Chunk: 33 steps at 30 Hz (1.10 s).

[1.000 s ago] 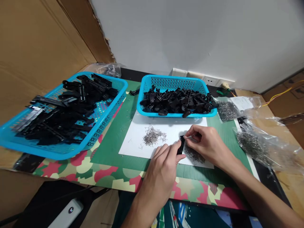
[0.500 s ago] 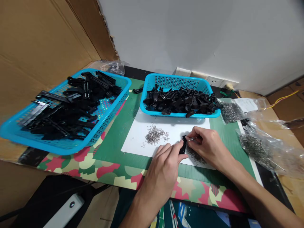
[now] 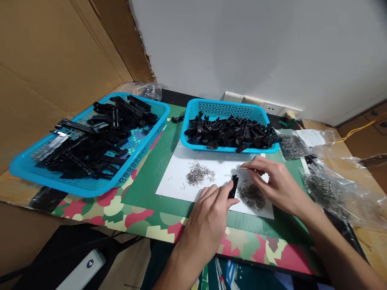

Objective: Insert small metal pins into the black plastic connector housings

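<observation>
My left hand (image 3: 210,211) is closed on a small black plastic part (image 3: 233,186), held upright on the white paper sheet (image 3: 178,177). My right hand (image 3: 273,183) hovers just right of it, fingers pinched on a thin metal pin (image 3: 243,168) near the part's top. A pile of small metal pins (image 3: 252,196) lies under the right hand, and a second pile (image 3: 199,174) lies left of the part on the paper.
A blue basket (image 3: 225,109) of small black parts stands behind the paper. A larger blue basket (image 3: 90,133) of long black pieces sits at left. Plastic bags of metal pins (image 3: 329,189) lie at right. Cardboard walls stand at left, wall sockets (image 3: 266,108) behind.
My right hand has lifted up and away to the right from the black part, with a pin in its fingertips. My left hand keeps the part in place.
</observation>
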### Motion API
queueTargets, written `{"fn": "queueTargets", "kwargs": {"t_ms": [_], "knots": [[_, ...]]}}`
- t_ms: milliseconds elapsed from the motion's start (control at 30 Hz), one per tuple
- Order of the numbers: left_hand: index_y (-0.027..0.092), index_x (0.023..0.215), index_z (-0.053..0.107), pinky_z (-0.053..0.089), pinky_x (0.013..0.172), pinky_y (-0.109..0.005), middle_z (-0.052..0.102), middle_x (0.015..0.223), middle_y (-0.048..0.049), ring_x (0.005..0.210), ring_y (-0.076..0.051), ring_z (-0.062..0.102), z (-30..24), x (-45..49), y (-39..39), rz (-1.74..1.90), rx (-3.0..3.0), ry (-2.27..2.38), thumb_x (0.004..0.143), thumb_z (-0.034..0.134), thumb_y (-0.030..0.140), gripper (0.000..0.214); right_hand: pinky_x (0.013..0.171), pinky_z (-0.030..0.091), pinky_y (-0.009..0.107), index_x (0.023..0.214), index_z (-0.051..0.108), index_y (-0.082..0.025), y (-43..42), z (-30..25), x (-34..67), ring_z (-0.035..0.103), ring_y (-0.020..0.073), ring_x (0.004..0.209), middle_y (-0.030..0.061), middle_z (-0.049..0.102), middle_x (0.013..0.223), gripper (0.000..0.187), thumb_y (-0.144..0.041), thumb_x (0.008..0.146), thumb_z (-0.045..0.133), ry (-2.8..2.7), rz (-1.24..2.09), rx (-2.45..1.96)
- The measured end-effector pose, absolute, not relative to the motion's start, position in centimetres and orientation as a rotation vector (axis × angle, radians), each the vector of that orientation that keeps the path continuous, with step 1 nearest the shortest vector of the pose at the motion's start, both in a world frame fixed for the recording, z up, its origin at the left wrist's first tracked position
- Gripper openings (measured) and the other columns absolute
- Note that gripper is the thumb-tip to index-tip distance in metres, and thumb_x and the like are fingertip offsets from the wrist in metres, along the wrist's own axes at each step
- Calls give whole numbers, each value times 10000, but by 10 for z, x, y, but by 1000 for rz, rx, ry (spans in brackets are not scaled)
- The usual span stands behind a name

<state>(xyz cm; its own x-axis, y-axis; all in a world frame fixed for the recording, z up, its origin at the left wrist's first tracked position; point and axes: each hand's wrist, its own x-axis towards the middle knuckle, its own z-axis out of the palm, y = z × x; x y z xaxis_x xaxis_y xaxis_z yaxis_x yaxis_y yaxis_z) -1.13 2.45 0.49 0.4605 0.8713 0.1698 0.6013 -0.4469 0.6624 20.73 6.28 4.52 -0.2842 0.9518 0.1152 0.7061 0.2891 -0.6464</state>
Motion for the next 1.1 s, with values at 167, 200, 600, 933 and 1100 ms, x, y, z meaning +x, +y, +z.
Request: {"fn": "queueTargets", "kwargs": {"t_ms": [167, 200, 600, 933, 1100], "knots": [[195, 1431, 529, 526, 851, -425, 713, 1067, -64, 1008, -261, 659, 4, -11, 24, 687, 2222, 1208, 1019, 613, 83, 435, 858, 575, 372, 1073, 799, -249, 63, 42, 208, 721, 244, 1009, 93, 742, 1109, 199, -228, 1029, 607, -2012, 505, -1325], [193, 1428, 529, 525, 849, -425, 711, 1064, -64, 1005, -261, 657, 4, -11, 25, 685, 2222, 1205, 1017, 614, 83, 434, 858, 583, 371, 1043, 797, -249, 63, 41, 206, 731, 243, 1000, 86, 759, 1090, 169, -227, 1017, 632, -1966, 494, -1319], [189, 1449, 520, 521, 845, -426, 703, 1057, -76, 999, -266, 652, 5, -12, 25, 678, 2224, 1200, 1023, 608, 96, 446, 685, 612, 304, 923, 681, -214, 60, 26, 185, 756, 205, 732, 61, 781, 849, 199, -395, 1005, 667, -1575, 824, -1465], [179, 1441, 535, 537, 863, -433, 725, 1059, -75, 998, -262, 664, 0, -12, 26, 728, 2194, 1182, 1010, 596, 44, 456, 625, 570, 266, 902, 695, -202, 58, 27, 185, 725, 169, 643, 44, 784, 795, 153, -296, 1007, 638, -1717, 629, -1504], [228, 1478, 530, 576, 885, -410, 728, 1151, -88, 1054, -250, 675, -10, -14, 28, 737, 2127, 1143, 1000, 515, -27, 542, 624, 568, 266, 905, 687, -203, 58, 23, 184, 741, 179, 662, 50, 788, 802, 160, -310, 1005, 623, -1708, 655, -1509]]}}
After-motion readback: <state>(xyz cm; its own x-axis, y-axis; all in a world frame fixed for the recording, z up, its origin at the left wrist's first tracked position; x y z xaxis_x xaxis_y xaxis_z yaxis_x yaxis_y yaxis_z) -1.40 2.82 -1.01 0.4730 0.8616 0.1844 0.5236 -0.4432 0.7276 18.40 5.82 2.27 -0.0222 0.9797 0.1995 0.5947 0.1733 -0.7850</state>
